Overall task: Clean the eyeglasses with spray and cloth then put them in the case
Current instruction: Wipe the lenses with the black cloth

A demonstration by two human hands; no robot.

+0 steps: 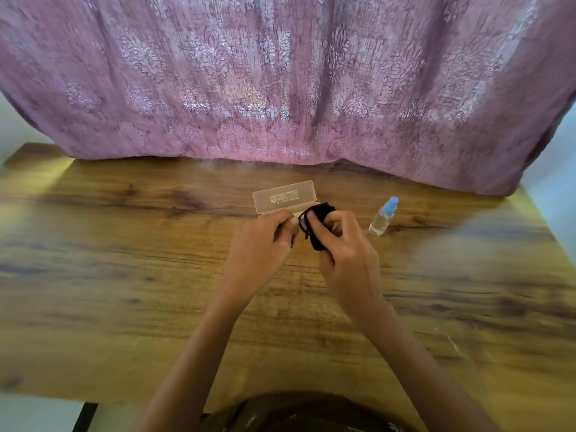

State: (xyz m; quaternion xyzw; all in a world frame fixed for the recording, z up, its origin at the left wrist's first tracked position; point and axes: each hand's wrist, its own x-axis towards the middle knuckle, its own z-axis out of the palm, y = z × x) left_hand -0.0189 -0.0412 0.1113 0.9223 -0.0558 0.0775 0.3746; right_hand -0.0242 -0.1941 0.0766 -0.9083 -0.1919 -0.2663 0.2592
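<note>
Held up just above the wooden table (124, 275), between both sets of fingers: the eyeglasses (303, 225), a thin black frame. Pinched at the left end by the left hand (265, 241), fingers curled in tight together, thumb tip pressing against the frame. Wrapped at the other end in a black cloth (321, 227), clamped there by the right hand (346, 244), thumb on the near side, fingers bent over the top and far side. Visible in the gap between the two thumbs: one dark rim loop and a short bit of arm, nothing more. Cannot tell, under the cloth, which lens or how much of it covered.

Just beyond the left fingertips, down on the table: the case (285, 197), pale and see-through, lying open, lid tipped up and back with upside-down lettering on it. Base mostly hidden behind the knuckles and the cloth.

Off to the right of the right fingers, well clear of them: the spray bottle (384, 217), small and clear, blue cap on, standing on the wood.

Farther beyond all the fingertips: a pink patterned curtain (280, 88), hanging down to the far edge of the table. Back behind the wrists, at the near edge: a patch of dark clothing (311, 413). Slightly blurred throughout.
</note>
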